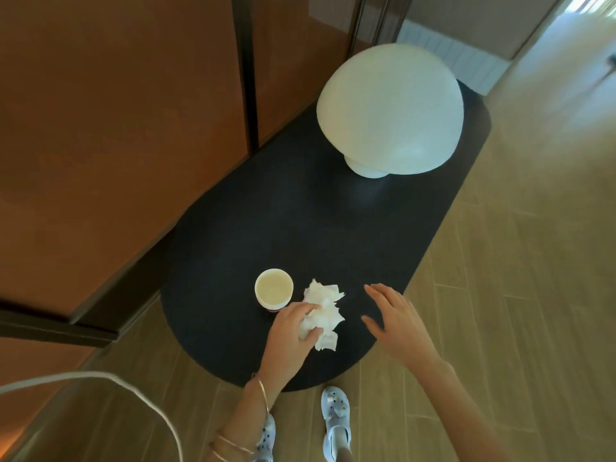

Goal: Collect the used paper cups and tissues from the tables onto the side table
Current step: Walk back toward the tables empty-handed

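A white paper cup (274, 288) stands upright near the front left of the dark oval side table (300, 228). Right beside it lies a bunch of crumpled white tissues (325, 310). My left hand (291, 331) grips the tissues from the near side, fingers curled round the lower part of the bunch, which rests on the tabletop. My right hand (395, 316) hovers just right of the tissues with its fingers spread and straight, holding nothing.
A large white mushroom-shaped lamp (390, 111) stands at the far end of the table. Brown wall panels run along the left. Wood-look floor lies to the right and in front. A white cable (100, 378) loops at the lower left.
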